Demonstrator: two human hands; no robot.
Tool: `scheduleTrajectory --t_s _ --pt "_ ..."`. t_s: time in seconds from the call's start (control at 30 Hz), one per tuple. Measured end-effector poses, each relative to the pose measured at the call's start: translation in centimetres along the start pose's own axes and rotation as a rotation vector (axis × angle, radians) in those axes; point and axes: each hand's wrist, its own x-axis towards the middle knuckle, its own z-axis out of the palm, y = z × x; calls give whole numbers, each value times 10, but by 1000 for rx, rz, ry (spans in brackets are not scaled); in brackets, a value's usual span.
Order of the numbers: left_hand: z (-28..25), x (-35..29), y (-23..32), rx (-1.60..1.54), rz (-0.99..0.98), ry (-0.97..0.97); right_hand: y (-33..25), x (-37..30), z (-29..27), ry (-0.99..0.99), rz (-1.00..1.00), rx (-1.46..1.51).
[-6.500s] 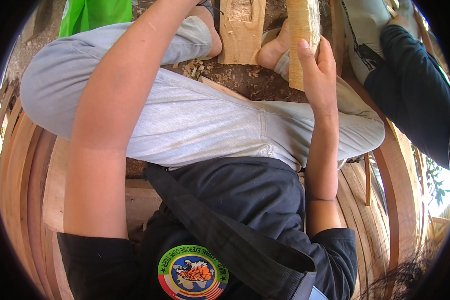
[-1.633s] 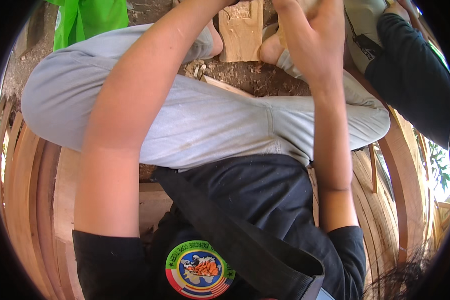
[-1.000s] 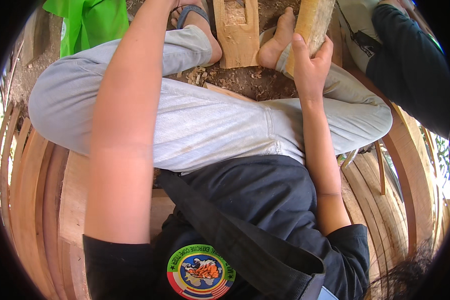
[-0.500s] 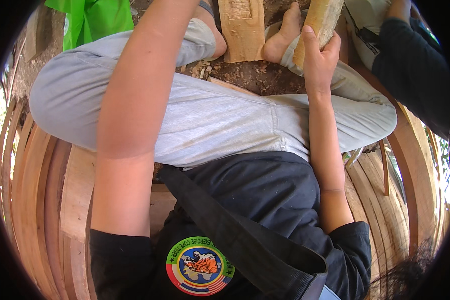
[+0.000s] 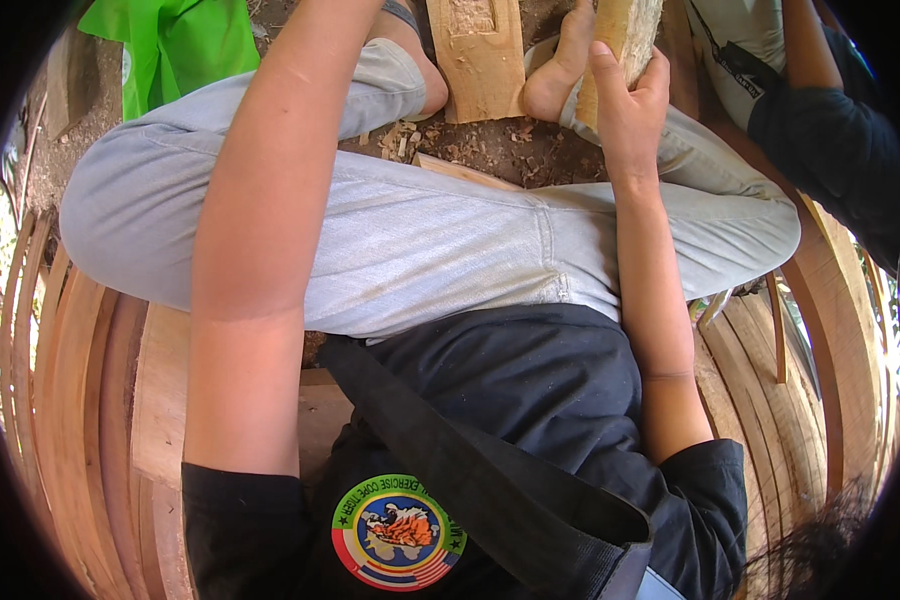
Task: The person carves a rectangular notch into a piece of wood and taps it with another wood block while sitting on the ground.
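My right hand [image 5: 632, 125] is wrapped round the near end of a thick, pale wooden block [image 5: 627, 35], thumb along its top side. The block's far end runs out past the upper edge. My left forearm [image 5: 270, 170] reaches up and away, and the left hand lies beyond the upper edge, out of sight. Between my bare feet a light wooden board [image 5: 485, 80] rests on the ground, with a rectangular recess cut into its face. The hand's block is to the right of this board, above my right foot [image 5: 560, 75].
A green bag or cloth [image 5: 185, 60] lies at the upper left. Wood chips [image 5: 400, 140] litter the soil by my feet. Another person's dark sleeve [image 5: 820, 140] and arm are close on the right. Long planks [image 5: 80, 400] stand on both sides of me.
My right hand and the block have shifted slightly up and left in the picture, and the board a little up. The other person's arm at the right shows lower down.
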Motion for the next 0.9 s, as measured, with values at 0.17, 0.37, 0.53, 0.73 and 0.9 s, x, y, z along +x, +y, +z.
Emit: scheduleTrajectory --t_s 0.17,0.37,0.53,0.73,0.9 --pt "4 1 1 -56 97 -91 -3 1 -2 -30 -17 -29" --pt "30 2 -3 -166 131 -184 -77 16 -49 -191 -125 -148" --pt "21 -6 -13 -276 73 -170 -157 2 -5 164 -440 117" --pt "31 -9 -10 -30 21 -114 -134 32 -14 -325 -213 -263" --pt "32 -13 -14 -245 -2 -111 -131 54 -67 124 -391 -1261"
